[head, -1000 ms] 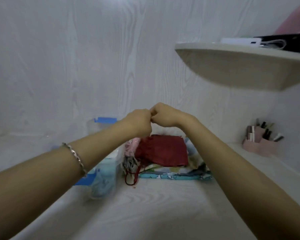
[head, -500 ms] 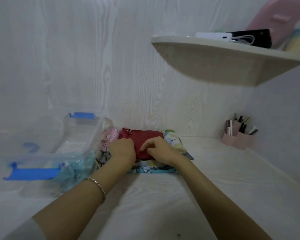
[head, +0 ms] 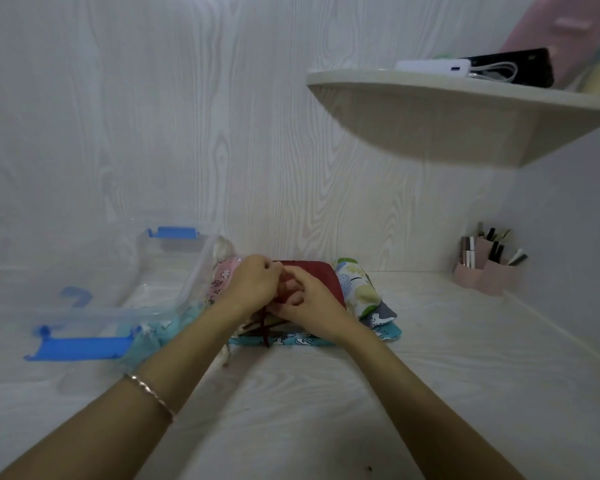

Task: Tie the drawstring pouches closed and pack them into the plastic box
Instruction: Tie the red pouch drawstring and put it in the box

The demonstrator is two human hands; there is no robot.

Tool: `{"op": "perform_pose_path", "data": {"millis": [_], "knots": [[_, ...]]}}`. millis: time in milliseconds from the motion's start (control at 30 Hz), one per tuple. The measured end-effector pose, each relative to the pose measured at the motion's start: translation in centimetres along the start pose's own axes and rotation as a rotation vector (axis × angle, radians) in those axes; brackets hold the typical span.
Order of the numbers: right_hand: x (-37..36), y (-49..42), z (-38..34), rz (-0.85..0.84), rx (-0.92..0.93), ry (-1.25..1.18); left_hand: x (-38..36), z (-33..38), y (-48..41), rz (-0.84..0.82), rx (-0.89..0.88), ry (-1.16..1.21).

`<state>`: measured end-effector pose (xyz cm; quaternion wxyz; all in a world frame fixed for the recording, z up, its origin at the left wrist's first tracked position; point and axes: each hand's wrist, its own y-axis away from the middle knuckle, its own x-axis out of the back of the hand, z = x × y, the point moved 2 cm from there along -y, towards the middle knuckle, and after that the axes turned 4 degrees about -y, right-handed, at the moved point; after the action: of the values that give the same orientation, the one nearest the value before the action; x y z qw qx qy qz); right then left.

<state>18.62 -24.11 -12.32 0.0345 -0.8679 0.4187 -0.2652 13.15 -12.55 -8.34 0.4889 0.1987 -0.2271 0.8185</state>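
Both hands have dropped from mid-air onto the pile at the centre of the frame. The left hand and right hand sit close together, fingers curled, pinching the red cord at the mouth of the red pouch, which lies on top of the other pouches. The knot looks unfinished. The plastic box stands open at centre left, just beside the pile.

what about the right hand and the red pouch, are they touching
Touching. The head view shows the right hand lying on the red pouch, fingers curled into its gathered mouth and drawstring, with no gap.
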Motion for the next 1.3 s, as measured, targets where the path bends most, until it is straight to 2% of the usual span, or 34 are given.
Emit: {"op": "perform_pose_path", "data": {"millis": [67,133,267,367,533,633,700,833,900,1033,1100,1200,1300], "knots": [[-0.2,0.3,-0.7,0.018,0.020,-0.226,0.2,1.1,1.1,-0.151,0.137,0.457],[0.0,0.6,-1.3,0.060,0.043,-0.384,0.6,1.8,1.8,-0.233,0.160,0.596],[0.4,1.0,-1.6,0.108,0.076,-0.337,1.2,2.1,2.2,-0.175,0.056,0.493],[0.0,1.3,-2.0,0.060,0.120,-0.265,1.2,2.2,2.5,-0.140,0.010,0.333],[-0.5,1.0,-2.7,-0.059,0.065,-0.204,1.8,2.7,2.7,0.123,-0.207,0.049],[-1.0,0.7,-2.0,-0.019,0.066,-0.063,2.0,2.8,2.6,0.057,-0.235,0.138],[-1.6,1.0,-1.8,-0.013,0.081,-0.094,2.0,2.8,2.6,0.014,-0.229,0.208],[-1.9,1.5,-1.7,-0.013,0.034,-0.238,2.5,2.5,2.3,0.057,-0.219,0.362],[-2.0,1.8,-1.8,-0.017,0.001,-0.314,2.7,2.2,2.3,0.085,-0.223,0.341],[-1.0,2.1,-1.3,0.142,-0.010,-0.483,2.9,0.7,2.7,0.167,-0.108,0.192],[-0.3,2.6,-0.9,0.194,-0.015,-0.659,2.4,-0.3,4.0,0.059,-0.029,0.150],[0.5,3.9,-0.1,0.240,-0.058,-0.958,1.7,-2.7,6.7,-0.236,0.238,0.198],[0.9,5.2,1.6,0.225,-0.132,-1.036,1.1,-5.1,8.5,-0.507,0.430,0.216]]}}
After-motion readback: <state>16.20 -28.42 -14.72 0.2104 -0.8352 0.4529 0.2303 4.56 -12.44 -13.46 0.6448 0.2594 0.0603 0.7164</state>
